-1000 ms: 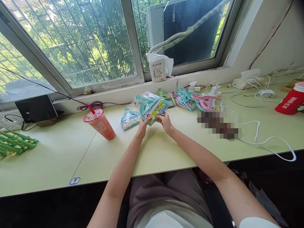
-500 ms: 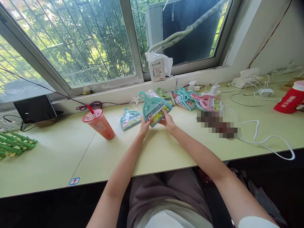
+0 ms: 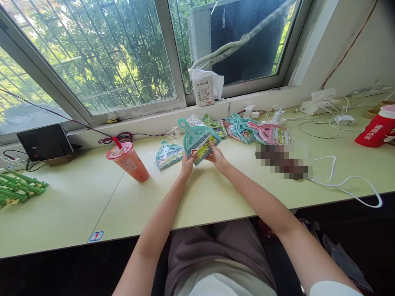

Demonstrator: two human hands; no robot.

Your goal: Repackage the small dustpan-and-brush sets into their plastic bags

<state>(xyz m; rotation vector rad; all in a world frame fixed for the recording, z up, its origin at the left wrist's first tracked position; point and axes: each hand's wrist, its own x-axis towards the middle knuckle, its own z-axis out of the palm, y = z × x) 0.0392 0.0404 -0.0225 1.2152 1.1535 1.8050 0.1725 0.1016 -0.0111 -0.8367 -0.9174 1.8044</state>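
Observation:
A teal dustpan and brush set (image 3: 197, 137) with a yellow label is held above the table between both hands. My left hand (image 3: 187, 164) is closed on its lower left corner, thumb on the front. My right hand (image 3: 216, 156) grips its lower right edge, fingers partly behind it. A second teal set in clear wrap (image 3: 168, 155) lies just left of the hands. Behind are a green set (image 3: 214, 124), several teal sets (image 3: 242, 127) and a pink set (image 3: 270, 132).
On the pale green table (image 3: 148, 209) stand a red drink cup (image 3: 129, 162) at the left and a tablet (image 3: 45, 142) farther left. Green bamboo-like pieces (image 3: 21, 189) lie at the left edge. White cables (image 3: 354, 179), a blurred dark object and a red bottle (image 3: 375, 131) are at the right.
The held dustpan set has shifted very slightly left and tilted a little. Both hands keep their hold on it.

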